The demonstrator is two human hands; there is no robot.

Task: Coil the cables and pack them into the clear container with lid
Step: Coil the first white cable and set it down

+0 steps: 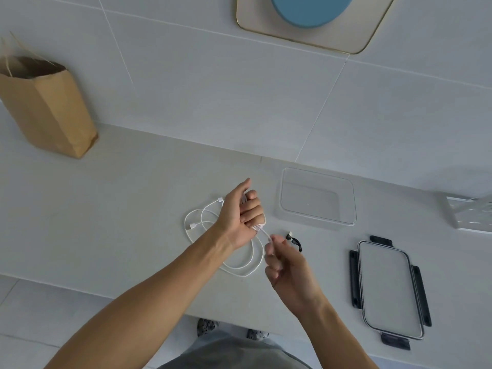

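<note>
**White cable half-wound, container waiting open**

At the centre of the frame the left hand (241,215) had its fingers curled around turns of the white cable (250,262), thumb pointing up. Just below and right of it the right hand (286,265) pinched the same cable between its fingertips, a short run stretched between the two hands.

The cable looked light, thin and limp, likely to spring out of its loops if let go; the best hold seemed to be across the gathered turns, not at the plugs. The rest of it lay in loose loops on the table (133,209), left of and beneath the hands, with two white plugs showing at centre left.

A small black cable (294,240) lay just right of the right hand's fingertips. Beyond it, right of centre, stood the clear container (318,198), open, apparently holding nothing. Its lid (390,288) with dark clips lay at lower right, apart from it. A brown paper bag (50,107) stood at upper left.
</note>
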